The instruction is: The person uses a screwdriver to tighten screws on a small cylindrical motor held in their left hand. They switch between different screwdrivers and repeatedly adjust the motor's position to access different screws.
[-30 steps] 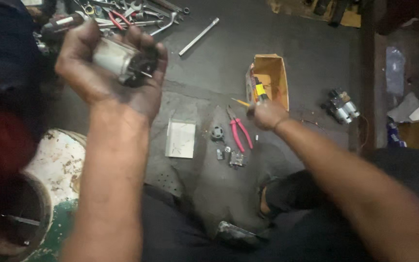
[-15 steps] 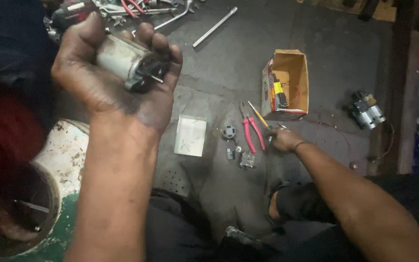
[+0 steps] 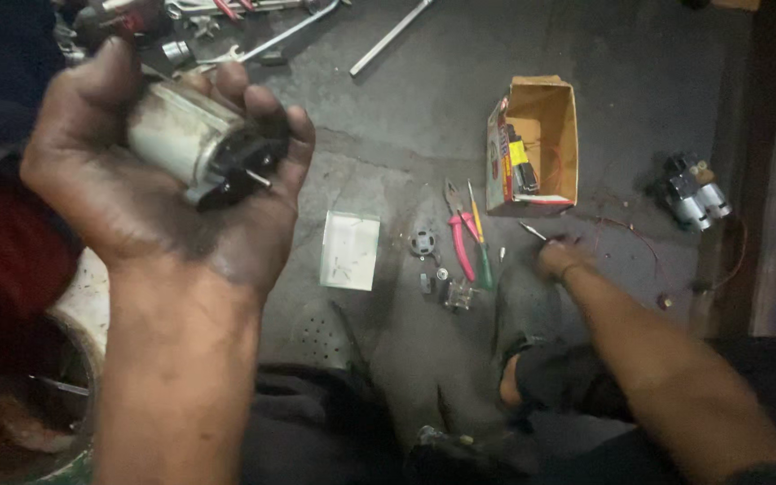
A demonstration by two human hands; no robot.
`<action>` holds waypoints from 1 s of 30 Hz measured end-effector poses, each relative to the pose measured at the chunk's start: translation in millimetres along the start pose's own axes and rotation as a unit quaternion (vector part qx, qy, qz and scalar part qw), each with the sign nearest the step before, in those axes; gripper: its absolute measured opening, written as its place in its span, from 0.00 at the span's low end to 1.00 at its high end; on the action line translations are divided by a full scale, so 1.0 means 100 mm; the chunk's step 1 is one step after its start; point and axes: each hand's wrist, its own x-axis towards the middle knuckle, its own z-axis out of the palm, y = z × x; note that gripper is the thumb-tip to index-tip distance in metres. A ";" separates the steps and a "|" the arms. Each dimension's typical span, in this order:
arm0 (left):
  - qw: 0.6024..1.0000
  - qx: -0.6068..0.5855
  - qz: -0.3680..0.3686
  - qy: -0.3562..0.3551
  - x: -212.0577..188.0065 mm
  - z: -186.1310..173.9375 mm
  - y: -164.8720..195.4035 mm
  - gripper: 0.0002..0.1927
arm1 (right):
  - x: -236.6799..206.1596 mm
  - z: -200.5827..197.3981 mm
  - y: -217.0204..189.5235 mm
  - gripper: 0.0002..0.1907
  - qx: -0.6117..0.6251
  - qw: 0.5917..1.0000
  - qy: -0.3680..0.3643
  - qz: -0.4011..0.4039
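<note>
1. Grey-white metal motor, cylinder shape with a black end cap and a short shaft sticking out, sits in the left hand. Hand raised close to the camera, palm up, fingers curled around the body, thumb on the far side. Firm grip.
2. Right hand is down low on the floor, near the front of the cardboard box. Fingers look closed on a thin metal-tipped tool, tip pointing toward the box. Blurred, so I cannot tell how tight the grip is.
3. Cardboard box is open, lying on the dark concrete floor, with yellow and black items inside. Too small to tell what kind.
4. Pink-handled pliers lie just left of the box, with a green-handled screwdriver right beside them, nearly parallel.
5. Small metal parts are scattered just below the pliers; a small round black part lies to their left.
6. White flat packet on the floor, left of the parts, apart from them.
7. Second small motor, silver, lies well right of the box, thin red wire near it.
8. Metal rod and a pile of hand tools at the top edge.
9. Rusty white round container at lower left, partly hidden by the left forearm.
</note>
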 end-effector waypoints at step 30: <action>0.993 -0.074 -0.070 0.054 0.14 -0.01 -0.02 0.13 | -2.15 -2.72 -0.66 0.39 -0.069 0.871 0.307 -0.378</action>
